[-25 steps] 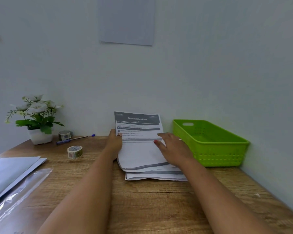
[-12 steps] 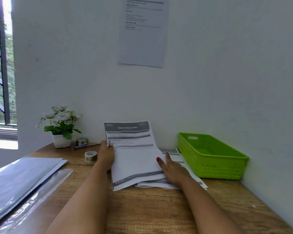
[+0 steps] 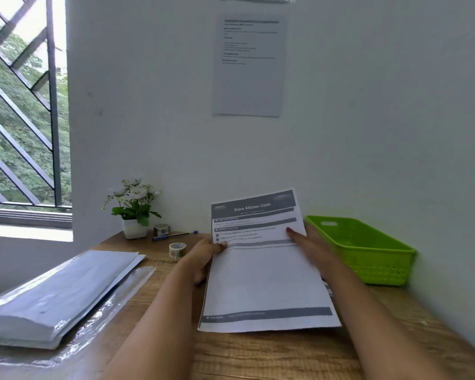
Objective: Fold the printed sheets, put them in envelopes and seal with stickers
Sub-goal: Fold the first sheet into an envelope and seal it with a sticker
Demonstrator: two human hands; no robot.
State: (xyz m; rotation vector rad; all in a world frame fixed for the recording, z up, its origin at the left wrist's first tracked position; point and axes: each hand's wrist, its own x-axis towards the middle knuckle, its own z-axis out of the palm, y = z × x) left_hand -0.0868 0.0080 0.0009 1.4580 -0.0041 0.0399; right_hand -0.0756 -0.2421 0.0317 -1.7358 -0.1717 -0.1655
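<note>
**Sheet lifted clear for folding; envelopes and stickers not yet touched**

The left hand (image 3: 203, 260) grips the left edge of a printed sheet (image 3: 263, 272), thumb on the printed face and the other fingers behind it. The right hand (image 3: 310, 250) holds the right edge in the same manner, a red-nailed thumb lying across the text lines; its remaining fingers are hidden by the paper. Both hands are closed on the sheet, one per side, which keeps the page flat and square, a sensible hold for bringing one end over to the other.

The sheet is tilted up off the table (image 3: 258, 352), heading at the far end, footer band nearest the person. Its lower edge appears close to the tabletop; whether it touches cannot be told. A sliver of further paper shows beside the right forearm, probably the rest of the stack, though most of it is hidden.

To the left lies a stack of pale envelopes (image 3: 58, 294), partly on a clear plastic sleeve (image 3: 113, 300). Two sticker rolls sit behind the left hand, the nearer roll (image 3: 177, 250) and the farther roll (image 3: 161, 229), with a pen (image 3: 173, 235) between them and a potted plant (image 3: 133, 212) beside. A green basket (image 3: 368, 253) stands to the right, just past the right hand, likely intended for finished envelopes; none is visible in it from this angle.

Assessment: the task is at an early stage, the fold not yet made.
</note>
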